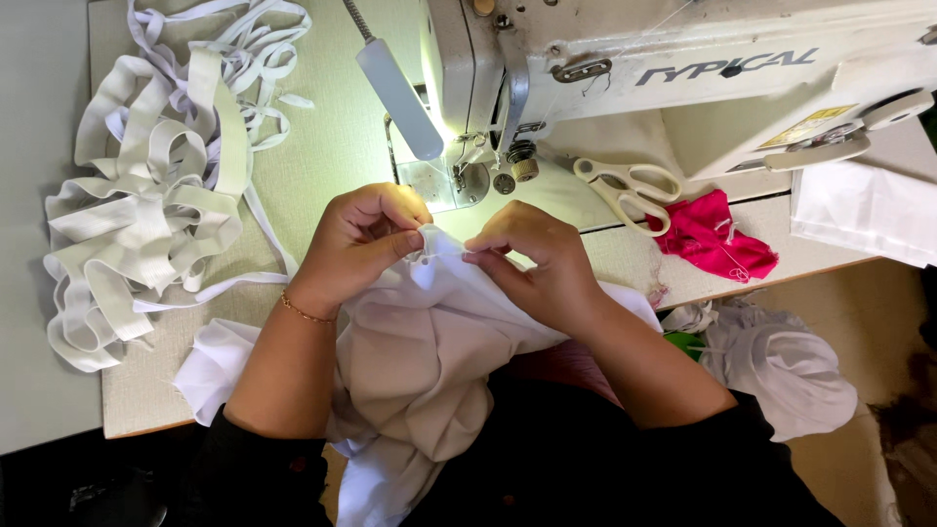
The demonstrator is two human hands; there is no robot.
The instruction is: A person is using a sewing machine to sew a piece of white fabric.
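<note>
A white garment (420,361) is bunched in my lap and over the table's front edge. My left hand (361,244) pinches its folded top edge between thumb and fingers. A gold bracelet circles that wrist. My right hand (537,259) grips the same edge a little to the right, fingertips almost touching the left hand's. Both hands sit just in front of the needle area (467,166) of a white sewing machine (683,59), which a lamp lights brightly.
A heap of white elastic band (156,195) covers the table's left part. White-handled scissors (630,190) lie by the machine base, next to a pink fabric scrap (712,239). White cloth (791,366) is piled low on the right.
</note>
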